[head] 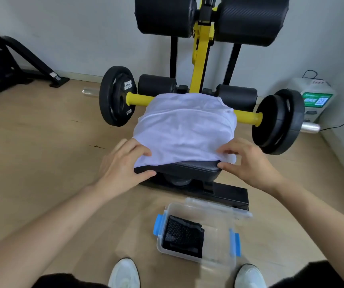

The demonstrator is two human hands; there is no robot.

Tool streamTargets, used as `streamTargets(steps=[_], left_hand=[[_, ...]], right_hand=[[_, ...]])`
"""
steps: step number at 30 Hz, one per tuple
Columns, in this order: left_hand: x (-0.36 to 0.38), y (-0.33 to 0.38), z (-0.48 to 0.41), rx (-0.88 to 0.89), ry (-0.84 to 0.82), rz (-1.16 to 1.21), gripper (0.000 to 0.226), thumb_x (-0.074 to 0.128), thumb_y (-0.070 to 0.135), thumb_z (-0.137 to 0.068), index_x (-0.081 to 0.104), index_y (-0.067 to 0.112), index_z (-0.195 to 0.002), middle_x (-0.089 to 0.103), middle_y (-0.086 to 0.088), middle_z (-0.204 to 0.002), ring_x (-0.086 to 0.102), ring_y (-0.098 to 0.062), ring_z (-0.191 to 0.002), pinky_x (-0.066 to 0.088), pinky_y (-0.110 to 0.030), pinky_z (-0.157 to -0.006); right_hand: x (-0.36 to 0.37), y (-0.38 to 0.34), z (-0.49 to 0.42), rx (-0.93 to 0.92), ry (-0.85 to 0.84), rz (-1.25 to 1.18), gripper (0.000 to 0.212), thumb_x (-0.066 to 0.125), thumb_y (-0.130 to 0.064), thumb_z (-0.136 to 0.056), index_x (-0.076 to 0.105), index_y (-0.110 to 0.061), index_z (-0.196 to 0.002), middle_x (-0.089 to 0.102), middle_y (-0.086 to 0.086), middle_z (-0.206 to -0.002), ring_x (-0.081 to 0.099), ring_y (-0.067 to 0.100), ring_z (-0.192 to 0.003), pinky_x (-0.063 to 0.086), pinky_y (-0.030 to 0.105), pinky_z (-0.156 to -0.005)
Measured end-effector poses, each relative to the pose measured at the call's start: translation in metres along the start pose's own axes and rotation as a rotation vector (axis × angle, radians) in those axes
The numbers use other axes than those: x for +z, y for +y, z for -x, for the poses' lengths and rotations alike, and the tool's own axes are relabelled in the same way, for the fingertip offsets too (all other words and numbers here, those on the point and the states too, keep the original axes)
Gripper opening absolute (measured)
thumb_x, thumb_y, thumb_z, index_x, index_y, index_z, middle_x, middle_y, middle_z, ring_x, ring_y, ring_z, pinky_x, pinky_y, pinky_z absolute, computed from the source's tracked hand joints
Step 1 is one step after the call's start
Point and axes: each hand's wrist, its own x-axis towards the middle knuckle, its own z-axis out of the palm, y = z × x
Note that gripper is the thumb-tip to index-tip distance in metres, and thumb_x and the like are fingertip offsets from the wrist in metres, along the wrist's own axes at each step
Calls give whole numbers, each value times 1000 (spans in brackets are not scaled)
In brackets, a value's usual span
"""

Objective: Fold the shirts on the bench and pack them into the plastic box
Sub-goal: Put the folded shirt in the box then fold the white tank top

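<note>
A white shirt [184, 125] lies spread over the black padded bench [189, 166]. My left hand [123, 163] pinches the shirt's near left edge at the bench corner. My right hand [248, 161] pinches the near right edge, fingers on top and thumb at the pad's rim. On the floor in front of me stands a clear plastic box [225, 227] with blue latches, open. A folded black mesh shirt [182, 235] lies inside it on the left.
A yellow bar with black weight plates [116, 95] crosses behind the bench, with black roller pads above. The box lid [216, 206] leans behind the box. My white shoes [124, 273] flank the box. A white and green device [314, 98] sits at the right wall.
</note>
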Motion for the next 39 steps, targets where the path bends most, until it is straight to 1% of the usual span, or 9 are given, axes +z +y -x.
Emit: streamTargets(steps=[3,7,13,18,20,23,27,32,39], left_hand=[[2,0,-6,29,62,-12,18,71,44,-85,68,27,-91,58,16,-94,49,-12,-86,50,-42,-57],[-9,2,-11,18,74,49,24,57,44,-92,72,26,-89,64,18,-86,53,-9,-82,49,-38,-62],[-22,8,-14,-141,173,154,12,61,29,-94,72,24,-94,68,13,-85,64,-16,-80,47,-30,-70],[-23,15,-17,-198,174,133,7,64,23,-96,70,26,-96,71,9,-86,65,-16,-79,51,-40,-71],[-22,17,-18,-204,166,124,8,65,22,-95,70,27,-96,70,11,-85,63,-14,-77,51,-39,-70],[-22,18,-19,-203,159,133,8,66,22,-95,71,27,-97,71,11,-87,64,-13,-78,52,-38,-72],[-24,19,-20,-211,175,150,8,66,24,-94,71,29,-96,71,11,-87,66,-13,-78,53,-39,-72],[-28,22,-21,-205,242,186,7,64,29,-95,70,30,-97,72,9,-87,68,-15,-76,54,-40,-69],[-30,17,-19,-213,216,154,9,64,28,-95,72,29,-97,71,8,-84,66,-15,-75,53,-40,-67]], right_hand=[[1,13,6,22,-6,-20,28,79,-20,-81,69,-26,-106,61,-20,-99,58,4,-96,45,16,-84],[7,19,6,46,-28,-49,39,84,-20,-76,63,-30,-107,62,-20,-100,59,2,-95,44,14,-81],[1,21,-3,32,-1,-65,16,71,-7,-84,63,-21,-87,66,-8,-82,61,11,-80,52,36,-76],[-3,22,-10,188,250,-54,22,56,-5,-87,73,-14,-96,66,4,-92,59,20,-83,50,36,-75],[-5,23,-10,251,312,-42,27,54,-4,-88,73,-15,-103,62,-1,-92,58,15,-83,46,29,-74],[-2,13,-2,191,275,-117,21,68,-15,-82,71,-24,-100,51,-21,-83,51,-5,-76,42,16,-70],[22,-8,3,146,151,-139,38,82,-43,-70,70,-27,-103,56,-14,-103,49,9,-93,46,24,-80],[42,-23,-6,216,237,-107,39,80,-55,-67,65,-29,-92,50,-10,-100,43,16,-99,48,32,-80],[25,-6,-16,113,156,-145,7,73,-28,-84,69,-22,-83,58,-3,-87,54,18,-83,50,42,-77]])
